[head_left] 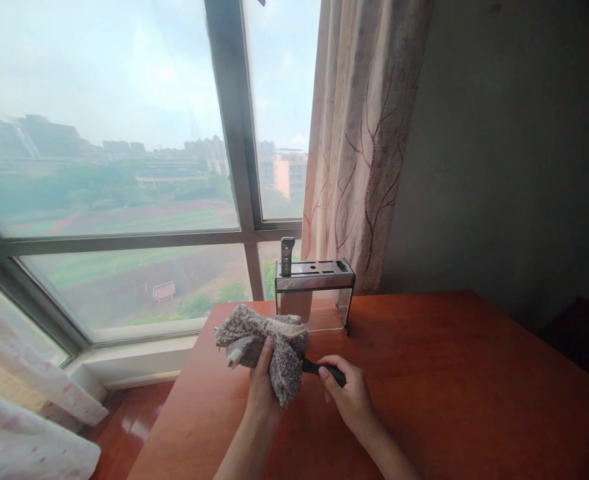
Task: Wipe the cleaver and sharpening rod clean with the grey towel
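Note:
Folded in my left hand (264,383) is a fluffy grey cloth (285,373), bunched up above the table's left part. My right hand (347,390) grips the ribbed black handle of a knife (331,373). The handle points to the right, and the cloth hides the blade. Just behind the cloth stands a knife block (319,281) with clear sides and a slotted metal top. One dark handle (287,257) sticks upright from its left end.
A reddish-brown wooden table (449,373) spreads under my hands, its left edge near the cloth. Behind it are a large window (109,167) and a patterned curtain (364,133). Another light curtain (29,433) hangs at lower left. A grey wall (499,167) stands at right.

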A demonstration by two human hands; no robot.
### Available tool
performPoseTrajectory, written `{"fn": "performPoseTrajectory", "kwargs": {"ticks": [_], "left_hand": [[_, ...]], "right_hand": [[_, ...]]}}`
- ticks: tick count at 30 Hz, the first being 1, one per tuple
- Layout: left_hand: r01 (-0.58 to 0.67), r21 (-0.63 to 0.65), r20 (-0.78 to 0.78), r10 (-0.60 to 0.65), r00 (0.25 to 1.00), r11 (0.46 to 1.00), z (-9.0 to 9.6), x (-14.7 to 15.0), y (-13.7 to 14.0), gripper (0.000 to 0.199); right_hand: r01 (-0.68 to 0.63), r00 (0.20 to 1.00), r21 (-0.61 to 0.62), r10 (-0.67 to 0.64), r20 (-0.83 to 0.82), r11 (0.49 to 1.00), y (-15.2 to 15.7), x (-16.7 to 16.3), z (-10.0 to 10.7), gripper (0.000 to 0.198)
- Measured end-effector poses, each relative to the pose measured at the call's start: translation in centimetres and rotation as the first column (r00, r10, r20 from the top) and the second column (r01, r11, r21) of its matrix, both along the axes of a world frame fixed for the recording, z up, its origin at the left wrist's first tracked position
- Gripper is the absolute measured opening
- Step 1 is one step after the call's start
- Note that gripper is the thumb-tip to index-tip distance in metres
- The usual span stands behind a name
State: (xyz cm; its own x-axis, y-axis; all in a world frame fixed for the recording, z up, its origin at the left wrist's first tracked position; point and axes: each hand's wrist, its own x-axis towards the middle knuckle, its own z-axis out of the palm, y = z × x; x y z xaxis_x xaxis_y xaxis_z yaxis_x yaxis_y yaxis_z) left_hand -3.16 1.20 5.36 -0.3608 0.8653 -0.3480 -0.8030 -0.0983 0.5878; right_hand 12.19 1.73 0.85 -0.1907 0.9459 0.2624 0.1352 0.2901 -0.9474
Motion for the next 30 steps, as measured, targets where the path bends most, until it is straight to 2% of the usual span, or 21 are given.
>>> {"fn": "performPoseTrajectory", "kwargs": {"ticks": [3, 8, 12, 15, 18, 21, 24, 30], "left_hand": [[-0.001, -0.017, -0.03, 0.0, 1.0, 1.0, 0.1, -0.5, 0.1, 0.029], [-0.06, 0.016, -0.012, 0.06, 0.998, 0.998, 0.2, -2.0, 0.9, 0.021], [-0.112, 0.07, 0.017, 0.111, 0.994, 0.991, 0.2, -3.6, 1.2, 0.024], [-0.13, 0.09, 0.035, 0.128, 0.991, 0.987, 0.2, -4.4, 1.3, 0.025], [-0.156, 0.114, 0.044, 0.152, 0.987, 0.981, 0.4, -4.5, 1.4, 0.026], [-0.166, 0.103, 0.03, 0.163, 0.986, 0.981, 0.5, -4.2, 1.3, 0.023], [-0.15, 0.089, 0.009, 0.149, 0.989, 0.985, 0.7, -3.9, 1.0, 0.018], [-0.148, 0.084, -0.007, 0.15, 0.989, 0.985, 0.7, -4.2, 0.9, 0.016]], "right_hand": [[-0.03, 0.999, 0.004, 0.03, 0.015, 1.0, 0.0, 0.2, 0.6, 0.033], [-0.013, 0.996, 0.135, 0.001, 0.092, 0.991, 0.3, 0.8, 1.4, 0.02], [-0.048, 0.999, 0.23, 0.046, 0.012, 0.972, 0.9, 1.6, 1.9, 0.014], [-0.039, 0.997, 0.247, 0.054, -0.054, 0.968, 1.3, 2.2, 2.1, 0.014], [-0.032, 0.997, 0.166, 0.044, -0.071, 0.986, 1.6, 2.7, 1.8, 0.016], [0.03, 0.994, 0.016, -0.028, -0.105, 0.999, 1.9, 2.9, 1.1, 0.026], [0.062, 0.981, -0.115, -0.082, -0.176, 0.991, 2.1, 2.8, 0.6, 0.036], [0.064, 0.974, -0.145, -0.093, -0.208, 0.987, 2.1, 2.9, 0.9, 0.04]]}}
